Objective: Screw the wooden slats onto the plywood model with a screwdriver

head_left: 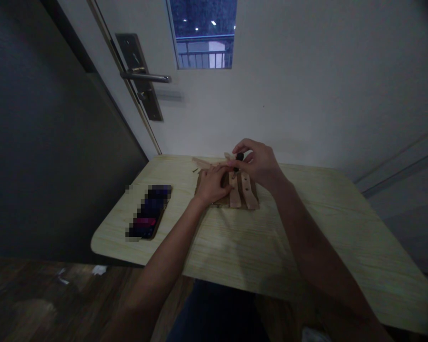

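In the head view, a brown wooden board (221, 198) lies on the table with two pale wooden strips, a left strip (234, 198) and a right strip (248, 195), across it. Both strips have holes. My left hand (212, 185) rests on the board, fingers stretched out and thumb against the left strip. Pinched in my right hand (258, 161) is a small screwdriver with a black handle (239, 156), upright over the far end of the left strip. Its tip is too small to make out clearly.
More thin pale wood pieces (200, 162) lie behind the board, with a small dark screw (195, 170) nearby. A phone (149, 213), partly pixelated, lies on the table (214, 247) to the left. Beyond the table's back edge stands a white door with a metal handle (146, 77).
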Available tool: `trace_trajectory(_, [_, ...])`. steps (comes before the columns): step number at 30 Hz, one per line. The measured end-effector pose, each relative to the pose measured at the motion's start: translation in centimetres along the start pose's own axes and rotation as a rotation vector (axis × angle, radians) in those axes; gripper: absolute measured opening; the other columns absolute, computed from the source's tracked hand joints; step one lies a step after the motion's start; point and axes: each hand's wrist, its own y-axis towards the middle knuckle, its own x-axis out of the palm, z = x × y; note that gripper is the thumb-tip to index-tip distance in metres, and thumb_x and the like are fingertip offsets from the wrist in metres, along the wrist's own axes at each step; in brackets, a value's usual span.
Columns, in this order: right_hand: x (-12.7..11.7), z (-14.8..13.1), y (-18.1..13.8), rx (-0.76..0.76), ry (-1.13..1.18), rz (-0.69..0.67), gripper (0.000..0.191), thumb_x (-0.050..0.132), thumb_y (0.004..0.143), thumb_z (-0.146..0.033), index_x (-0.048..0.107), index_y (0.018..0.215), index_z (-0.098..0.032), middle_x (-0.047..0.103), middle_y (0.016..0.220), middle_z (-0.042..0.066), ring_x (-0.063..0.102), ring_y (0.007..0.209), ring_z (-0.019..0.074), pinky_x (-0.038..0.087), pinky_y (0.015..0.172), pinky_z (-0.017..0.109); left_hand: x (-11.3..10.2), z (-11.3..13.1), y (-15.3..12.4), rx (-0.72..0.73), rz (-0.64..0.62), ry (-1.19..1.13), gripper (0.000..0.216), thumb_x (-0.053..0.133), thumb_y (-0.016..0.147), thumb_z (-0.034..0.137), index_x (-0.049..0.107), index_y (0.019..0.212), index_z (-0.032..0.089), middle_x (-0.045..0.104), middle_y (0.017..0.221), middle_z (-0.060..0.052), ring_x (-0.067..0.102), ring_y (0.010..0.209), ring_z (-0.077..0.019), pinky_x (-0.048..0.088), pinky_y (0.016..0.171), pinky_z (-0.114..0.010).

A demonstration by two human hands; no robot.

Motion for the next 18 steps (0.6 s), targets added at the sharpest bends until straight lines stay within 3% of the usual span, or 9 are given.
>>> trace_trajectory(4, [-0.3,-0.2,0.1,0.054,0.052,-0.045,0.017,0.078,0.070,-0.025,0.072,0.085,-0.018,0.074,0.085,0.005,0.065,0.065,0.0145,0.053,0.061,0.029,0.2,-0.2,0.0,0.015,0.007,-0.005,0.052,0.063,0.082,0.031,0.060,0.133,0.022,0.058,0.147,-0.009,0.051,0.134,-0.0329,0.042,0.105,-0.051])
trace_trajectory(8, [-0.4,-0.3,0.2,0.094,0.052,-0.071,0.022,0.073,0.070,-0.014,0.076,0.092,-0.018,0.075,0.089,0.006,0.068,0.066,0.0153,0.055,0.063,0.030,0.2,-0.2,0.0,0.009,0.009,0.005,0.050,0.064,0.082,0.031,0.061,0.132,0.022,0.059,0.145,-0.009,0.051,0.134,-0.0334,0.041,0.106,-0.051])
trace_trajectory(11, [-0.3,-0.4,0.2,0.085,0.015,-0.036,0.016,0.079,0.068,-0.020,0.072,0.082,-0.017,0.072,0.078,0.004,0.064,0.062,0.0143,0.053,0.063,0.030,0.1,-0.1,0.0,0.010,0.007,0.003,0.051,0.063,0.082,0.032,0.060,0.133,0.022,0.058,0.146,-0.009,0.051,0.135,-0.0335,0.041,0.105,-0.051])
trace_trajectory(15, [0.2,-0.2,0.1,0.073,-0.020,0.041,0.033,0.085,0.067,-0.038,0.057,0.068,-0.020,0.063,0.062,-0.001,0.055,0.057,0.0126,0.047,0.058,0.028,0.1,-0.1,0.0,0.004,0.002,0.011,0.053,0.063,0.082,0.032,0.059,0.134,0.021,0.057,0.147,-0.011,0.051,0.134,-0.0342,0.042,0.105,-0.051])
trace_trajectory(18, [0.6,0.1,0.1,0.061,-0.064,0.067,0.040,0.084,0.068,-0.039,0.048,0.066,-0.023,0.056,0.059,-0.004,0.050,0.055,0.0116,0.044,0.057,0.028,0.1,-0.2,0.1,0.021,0.010,0.006,0.052,0.062,0.082,0.031,0.059,0.133,0.021,0.060,0.144,-0.011,0.053,0.132,-0.0338,0.042,0.105,-0.051])
